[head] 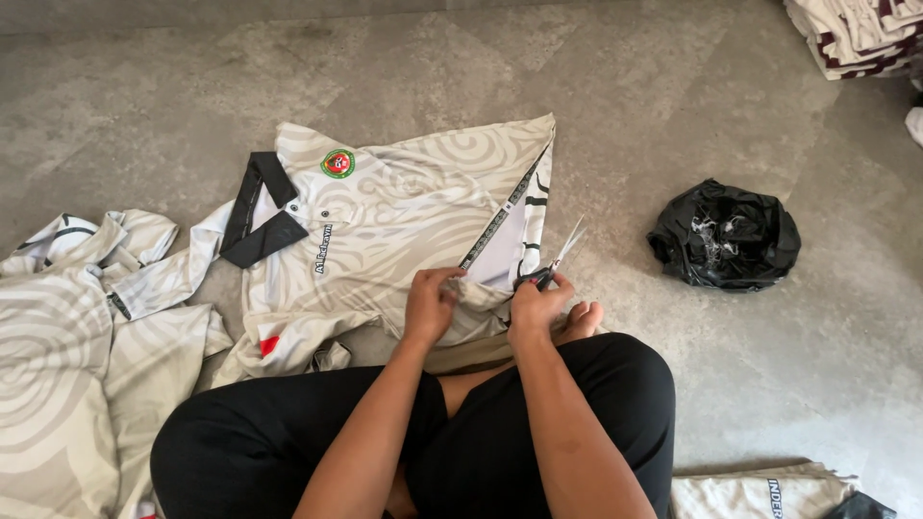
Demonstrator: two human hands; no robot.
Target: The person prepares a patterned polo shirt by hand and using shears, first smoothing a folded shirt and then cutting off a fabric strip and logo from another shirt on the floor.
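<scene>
On grey concrete floor (pixel 461 67), seen from the head camera: cream polo shirt with pale swirl pattern and black collar (pixel 385 221), spread flat, collar to the left, round green and red badge on the chest, hem pulled toward the crossed legs in black trousers (pixel 538 423). Left hand (pixel 430 306) at the shirt's lower edge, fingers curled and pinching a fold of the fabric. Right hand (pixel 538 306) just beside it, fingers closed through the dark handles of small silver-bladed scissors (pixel 561 255), blades parted and pointing up and to the right, over the shirt's open side slit with its black patterned tape. Bare toes visible just right of the right hand, touching the floor.

Left of the legs, heap of similar cream swirl-patterned garments (pixel 67 346), crumpled and overlapping, one sleeve lying under the spread shirt's collar. Right of the shirt and well apart, crumpled black plastic bag (pixel 726 235) on the floor, pale scraps inside. Top right corner, stack of folded cream and maroon garments (pixel 856 34). Bottom right, another folded cream garment (pixel 760 490) near the right knee, partly cut off by the frame edge.
</scene>
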